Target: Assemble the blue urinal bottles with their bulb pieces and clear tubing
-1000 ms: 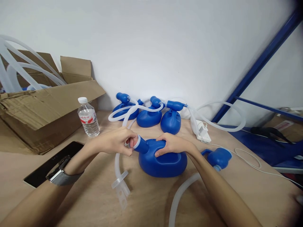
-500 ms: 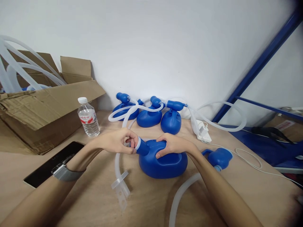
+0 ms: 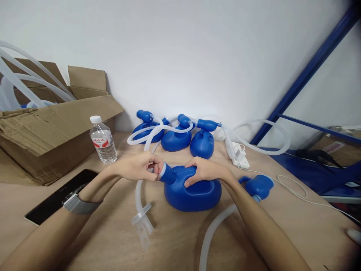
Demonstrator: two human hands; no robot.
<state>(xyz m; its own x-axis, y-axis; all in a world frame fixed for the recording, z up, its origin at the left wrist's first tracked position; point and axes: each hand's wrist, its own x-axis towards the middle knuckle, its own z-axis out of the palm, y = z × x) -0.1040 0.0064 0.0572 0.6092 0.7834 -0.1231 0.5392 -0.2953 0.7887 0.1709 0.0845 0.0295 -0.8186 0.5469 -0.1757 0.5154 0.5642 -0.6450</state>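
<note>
A blue plastic urinal bottle (image 3: pixel 191 199) lies on the table in front of me, its neck pointing left. My right hand (image 3: pixel 204 169) is wrapped over its handle, thumb on the near side. At the mouth of the neck, the curled fingers of my left hand (image 3: pixel 138 166) close on a pale ring (image 3: pixel 163 169); the fingertips are partly hidden. Beneath that hand runs a translucent hose (image 3: pixel 138 197) with a clear plastic clip (image 3: pixel 141 213) near its end. Right of my right forearm lies a blue funnel-like head (image 3: pixel 261 186), close to another hose (image 3: pixel 208 237).
Several blue bottles (image 3: pixel 176 141) with hoses stand along the wall. On the left are an open cardboard box (image 3: pixel 56 131) of hoses, a water bottle (image 3: pixel 103 145) and a black tablet (image 3: pixel 53 199). A white power strip (image 3: pixel 241 160) with cable sits at right.
The view has shifted slightly, moving everything a little left. Both hands keep their places on the bottle; the left fingers have shifted only slightly at its mouth.
</note>
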